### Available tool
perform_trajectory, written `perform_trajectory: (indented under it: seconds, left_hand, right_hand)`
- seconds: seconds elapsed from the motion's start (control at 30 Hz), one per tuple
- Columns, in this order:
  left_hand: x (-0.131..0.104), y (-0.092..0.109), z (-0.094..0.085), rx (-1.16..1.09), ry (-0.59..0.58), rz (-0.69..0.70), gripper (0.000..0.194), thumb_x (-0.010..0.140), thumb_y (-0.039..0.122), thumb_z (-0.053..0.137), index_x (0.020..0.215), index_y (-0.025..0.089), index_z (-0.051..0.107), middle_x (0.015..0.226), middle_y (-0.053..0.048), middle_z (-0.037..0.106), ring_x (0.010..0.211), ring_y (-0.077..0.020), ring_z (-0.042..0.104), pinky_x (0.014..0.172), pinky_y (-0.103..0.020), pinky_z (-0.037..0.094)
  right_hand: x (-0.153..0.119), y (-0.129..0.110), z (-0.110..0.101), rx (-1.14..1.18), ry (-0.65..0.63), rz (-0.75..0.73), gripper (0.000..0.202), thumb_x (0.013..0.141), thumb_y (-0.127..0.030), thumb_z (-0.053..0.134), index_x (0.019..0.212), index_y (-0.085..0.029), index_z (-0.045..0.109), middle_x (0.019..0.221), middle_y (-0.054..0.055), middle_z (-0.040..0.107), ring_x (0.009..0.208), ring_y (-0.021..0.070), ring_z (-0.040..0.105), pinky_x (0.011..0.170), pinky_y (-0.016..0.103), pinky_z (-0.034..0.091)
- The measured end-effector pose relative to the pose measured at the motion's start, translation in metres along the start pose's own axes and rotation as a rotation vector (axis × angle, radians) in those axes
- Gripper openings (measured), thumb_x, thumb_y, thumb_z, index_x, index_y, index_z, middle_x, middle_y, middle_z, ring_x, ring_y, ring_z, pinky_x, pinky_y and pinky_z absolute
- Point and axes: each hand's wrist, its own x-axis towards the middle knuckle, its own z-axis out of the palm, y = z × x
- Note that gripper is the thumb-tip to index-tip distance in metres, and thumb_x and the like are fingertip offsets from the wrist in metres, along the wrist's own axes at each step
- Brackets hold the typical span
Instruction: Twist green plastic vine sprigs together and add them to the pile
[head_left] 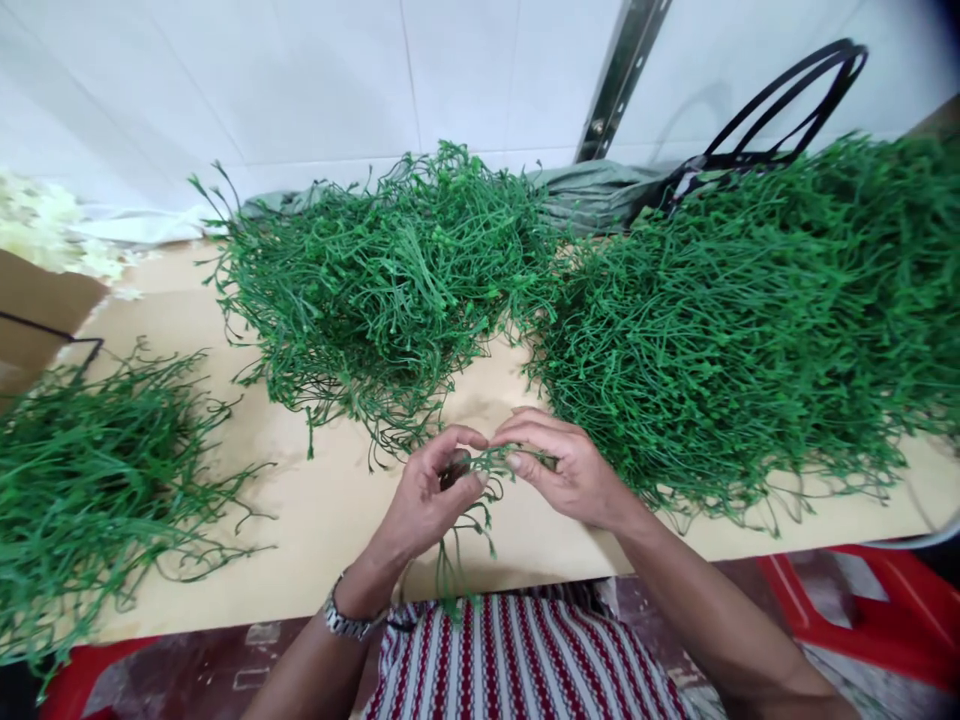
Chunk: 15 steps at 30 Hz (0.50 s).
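Both hands meet near the front edge of the table, over a small bunch of thin green plastic-looking stems (491, 462). My left hand (429, 495) is closed, with thumb and fingers gripping the stems; some of their ends hang below it past the table edge. My right hand (564, 468) pinches the same stems from the other side, its thumb under the outstretched forefinger. The fingertips of the two hands nearly touch. Straight beyond them lies a tangled heap of similar green stems (390, 290). A larger heap (705, 340) spreads close to my right hand.
Another pile of stems (97, 480) lies at the left on the table (300, 540). Behind it stand a cardboard box (45, 310) and pale flowers (45, 225). A black-handled bag (780, 110) leans by the wall. Red stools (862, 610) sit below the table.
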Motion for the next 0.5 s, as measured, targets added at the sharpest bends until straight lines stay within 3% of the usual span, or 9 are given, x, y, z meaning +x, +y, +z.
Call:
perform_trajectory:
  seconds: [0.07,0.2,0.5]
  left_hand:
    - [0.002,0.001,-0.001,0.022,-0.050,0.054,0.011,0.070,0.025,0.059,0.075,0.015,0.059,0.059,0.003,0.048,0.054,-0.0088,0.039,0.051,-0.020,0.031]
    - [0.006,0.002,-0.006,0.085,-0.112,0.077,0.019,0.072,0.027,0.057,0.059,0.013,0.057,0.051,0.002,0.044,0.051,-0.0090,0.036,0.049,-0.022,0.029]
    - [0.005,0.011,-0.021,0.256,-0.257,0.086,0.027,0.072,0.019,0.053,0.046,0.014,0.048,0.046,0.003,0.036,0.047,-0.0084,0.031,0.046,-0.023,0.023]
  right_hand:
    - [0.000,0.001,0.002,-0.107,0.024,-0.041,0.016,0.085,-0.020,0.049,0.096,-0.014,0.059,0.086,0.007,0.061,0.084,0.0168,0.053,0.080,0.035,0.041]
    - [0.001,0.005,0.001,-0.268,0.001,-0.135,0.015,0.086,-0.019,0.048,0.093,-0.012,0.059,0.082,0.007,0.060,0.080,0.0168,0.051,0.081,0.036,0.039]
    - [0.013,-0.001,-0.008,-0.730,-0.147,-0.414,0.024,0.086,-0.014,0.041,0.070,-0.018,0.059,0.061,0.001,0.046,0.063,0.0149,0.041,0.062,0.030,0.034]
